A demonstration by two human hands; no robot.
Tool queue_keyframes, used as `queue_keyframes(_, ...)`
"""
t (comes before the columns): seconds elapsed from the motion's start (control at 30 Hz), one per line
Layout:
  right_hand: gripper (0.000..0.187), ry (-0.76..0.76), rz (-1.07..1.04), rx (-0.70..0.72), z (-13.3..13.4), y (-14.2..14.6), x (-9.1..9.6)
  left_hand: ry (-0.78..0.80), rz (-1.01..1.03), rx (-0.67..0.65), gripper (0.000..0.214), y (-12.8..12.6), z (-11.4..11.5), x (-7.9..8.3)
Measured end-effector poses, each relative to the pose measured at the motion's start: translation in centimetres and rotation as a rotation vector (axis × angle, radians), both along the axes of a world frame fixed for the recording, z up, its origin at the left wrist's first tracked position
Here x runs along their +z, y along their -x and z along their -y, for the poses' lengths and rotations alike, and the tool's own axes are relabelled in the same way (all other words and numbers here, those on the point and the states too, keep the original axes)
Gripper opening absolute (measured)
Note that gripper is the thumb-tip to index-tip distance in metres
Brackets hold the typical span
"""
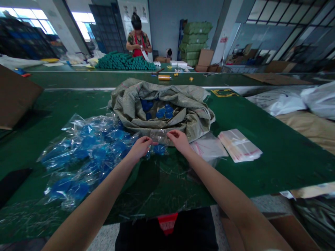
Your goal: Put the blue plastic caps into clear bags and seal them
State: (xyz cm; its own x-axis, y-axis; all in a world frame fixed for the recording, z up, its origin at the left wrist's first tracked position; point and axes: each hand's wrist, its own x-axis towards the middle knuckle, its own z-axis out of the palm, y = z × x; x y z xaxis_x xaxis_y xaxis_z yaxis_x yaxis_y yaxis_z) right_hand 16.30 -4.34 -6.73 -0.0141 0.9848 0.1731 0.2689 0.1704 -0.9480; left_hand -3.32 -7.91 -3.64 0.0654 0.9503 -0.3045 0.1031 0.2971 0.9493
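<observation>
Head view. We list first one small clear plastic bag with a glossy blue rounded piece inside [160,150], low at the near edge of a crumpled grey-green woven sack [195,120], between our two hands. Its film is thin, creased and shiny; the blue shows strongly through its lower part, while the upper part is nearly colourless against the sack.

Right hand [179,140]: thumb and forefinger brought together in a narrow pinch on the upper film. Left hand [141,147]: fingers curled, tips at the bag's left side; we cannot tell whether they grip it or only touch it.

Inside the sack's rolled mouth we count several loose blue rounded pieces [164,111]. Left of the bag lies a broad heap of blue pieces in clear crinkled bags [98,153], glinting and overlapping, partly behind our left forearm. To the right we enter loose flat transparent bags with pinkish-red lines [209,146] and, just beside them, a neat stack of flat clear bags with pink-red edges [240,145].

All rest on a scuffed dark green worktable [162,190]. Beyond it, a co-worker [138,40] stands behind a mound of dark green cylinders [123,62].
</observation>
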Motion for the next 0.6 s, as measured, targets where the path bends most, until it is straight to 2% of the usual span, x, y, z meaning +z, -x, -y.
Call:
queue_keyframes(0.23,0.014,-0.041,0.114,-0.092,-0.35,-0.02,1.05,-0.059,-0.089,0.003,0.013,0.07,0.05,-0.41)
queue_keyframes(0.43,0.015,0.01,-0.049,-0.074,-0.6,-0.01,0.97,-0.124,-0.14,-0.005,0.016,0.21,0.2,-0.4)
queue_keyframes(0.6,0.015,0.005,-0.126,-0.02,-0.81,0.22,0.48,-0.054,-0.083,-0.006,0.013,-0.17,-0.12,-0.05)
